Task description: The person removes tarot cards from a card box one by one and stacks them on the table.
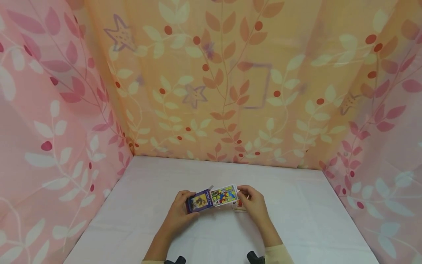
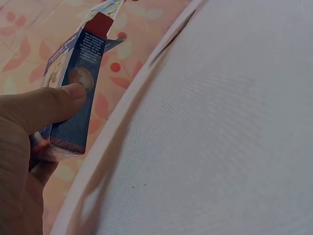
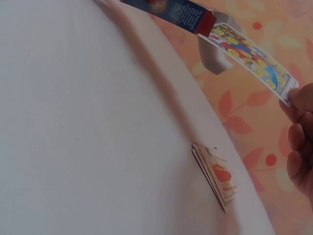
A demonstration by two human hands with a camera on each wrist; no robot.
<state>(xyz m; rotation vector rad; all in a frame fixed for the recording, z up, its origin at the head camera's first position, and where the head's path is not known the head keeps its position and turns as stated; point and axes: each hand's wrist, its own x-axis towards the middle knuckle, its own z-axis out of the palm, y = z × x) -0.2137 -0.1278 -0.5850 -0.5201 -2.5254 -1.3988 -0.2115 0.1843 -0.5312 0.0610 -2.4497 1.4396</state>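
Left hand (image 1: 178,211) grips blue box (image 1: 200,201) above table (image 1: 313,220); right hand (image 1: 256,207) pinches outer end of card (image 1: 225,195) jutting from box. Box likely light, crushable: hold narrow sides; card probably slick, bendy: take edges.

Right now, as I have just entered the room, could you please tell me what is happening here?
A person is handling picture cards. The left hand holds a dark blue rectangular cardboard box above the white cloth-covered table. The right hand pinches the outer end of a colourful, white-edged picture card that sticks out of the box's open end; whether it goes in or out, I cannot tell. A small stack of picture cards lies on the table near the right hand.
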